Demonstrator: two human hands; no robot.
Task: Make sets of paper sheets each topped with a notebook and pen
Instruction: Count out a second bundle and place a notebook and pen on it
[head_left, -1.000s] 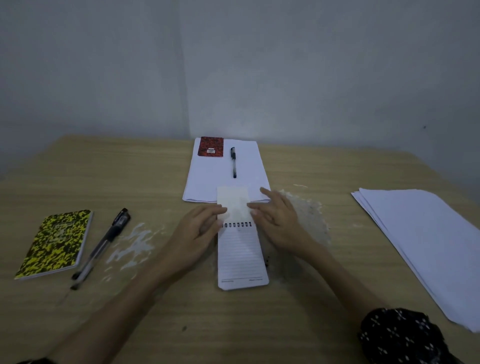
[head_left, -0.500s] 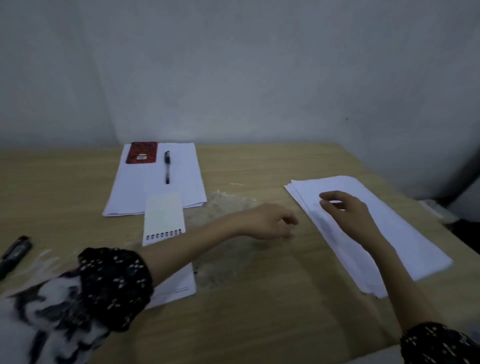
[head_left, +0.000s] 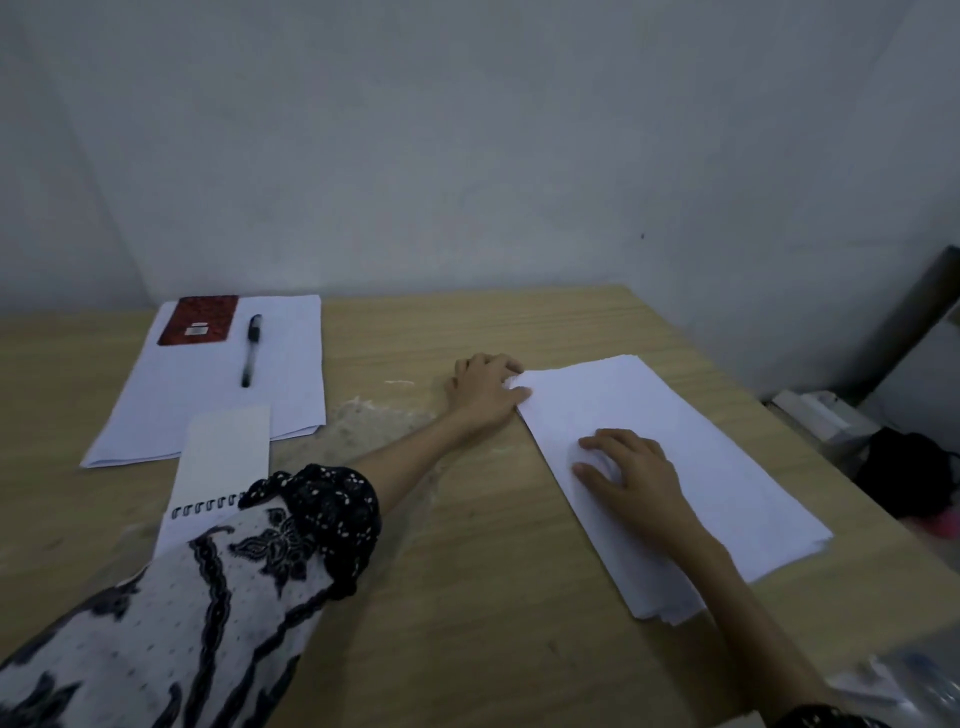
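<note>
A loose stack of white paper sheets (head_left: 717, 447) lies at the right of the wooden table (head_left: 467, 597). My left hand (head_left: 485, 389) reaches across and pinches the stack's far left corner. My right hand (head_left: 631, 470) rests on top of the stack, fingers bent and pressing down. At the far left lies a set of sheets (head_left: 208, 410) with a red notebook (head_left: 199, 320) and a black pen (head_left: 250, 349) on it. A flipped-open spiral notepad (head_left: 223, 457) lies in front of that set, partly hidden by my left sleeve.
A scuffed white patch (head_left: 379, 421) marks the table's middle. The wall runs close behind the table. Past the right edge are a dark bag (head_left: 904, 478) and pale boxes (head_left: 821, 415). Crinkled clear plastic (head_left: 893, 680) shows at the bottom right.
Both hands left the spiral notepad and moved right to the loose paper stack. The left hand reached its far corner and the right hand came down on top. My view turned right.
</note>
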